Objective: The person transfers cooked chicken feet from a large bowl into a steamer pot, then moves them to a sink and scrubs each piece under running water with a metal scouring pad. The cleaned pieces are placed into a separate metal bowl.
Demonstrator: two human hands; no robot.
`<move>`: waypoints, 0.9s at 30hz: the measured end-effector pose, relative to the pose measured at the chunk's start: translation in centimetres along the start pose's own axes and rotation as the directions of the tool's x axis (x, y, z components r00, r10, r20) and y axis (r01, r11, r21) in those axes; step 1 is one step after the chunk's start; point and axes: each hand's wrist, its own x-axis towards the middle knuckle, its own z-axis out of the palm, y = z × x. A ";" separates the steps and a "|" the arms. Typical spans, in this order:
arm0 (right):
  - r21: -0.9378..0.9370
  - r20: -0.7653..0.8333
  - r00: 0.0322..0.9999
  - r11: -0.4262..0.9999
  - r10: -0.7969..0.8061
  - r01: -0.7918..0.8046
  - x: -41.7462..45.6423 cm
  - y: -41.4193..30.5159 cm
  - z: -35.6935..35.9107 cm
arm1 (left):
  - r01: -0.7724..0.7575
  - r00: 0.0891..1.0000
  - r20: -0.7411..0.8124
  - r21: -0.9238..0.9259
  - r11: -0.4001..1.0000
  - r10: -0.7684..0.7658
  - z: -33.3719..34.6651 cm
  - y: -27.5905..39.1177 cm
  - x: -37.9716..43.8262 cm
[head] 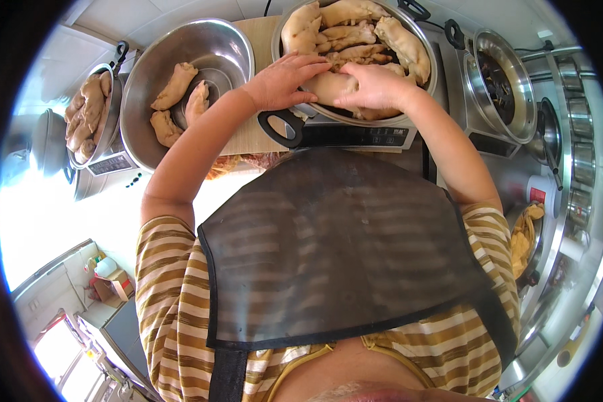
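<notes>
A pale pig's trotter [329, 89] lies at the near side of a wide steel pan [276, 40], between my two hands. My left hand [286, 80] is at its left end, with thumb and fingers spread around it. From the right, my right hand [377, 88] grips the same trotter, thumb below and fingers above. Several more trotters [349, 36] fill the pan, some around the wall and some in the middle. Dark liquid or pan bottom shows between them. Part of the trotters near my right hand is hidden by it.
A large steel basin [145, 65] at the left holds three trotters [175, 85]. Further left stands a pot of trotters [88, 110]. The pan's black handle [281, 128] projects towards me over an induction cooker [357, 134]. A pan with dark liquid [500, 88] stands right.
</notes>
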 end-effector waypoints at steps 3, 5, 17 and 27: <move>-0.264 -0.176 0.969 0.957 -0.173 0.123 0.3 -0.2 0.5 | 0.115 0.988 -0.097 -0.069 0.991 -0.122 -0.8 -0.2 -0.6; -0.285 -0.002 0.998 0.956 -0.067 0.064 1.0 -3.0 -0.3 | 0.140 0.929 -0.353 0.051 0.989 -0.114 -0.8 -2.5 -0.7; 0.275 -0.071 0.996 0.958 -0.062 0.079 1.2 -0.8 -0.3 | 0.406 0.893 -0.287 0.177 0.897 -0.348 0.0 -8.9 5.7; 0.036 -0.155 0.987 0.999 -0.031 0.036 0.4 -1.8 3.2 | 0.403 0.893 -0.282 0.156 0.902 -0.351 0.6 -9.7 5.5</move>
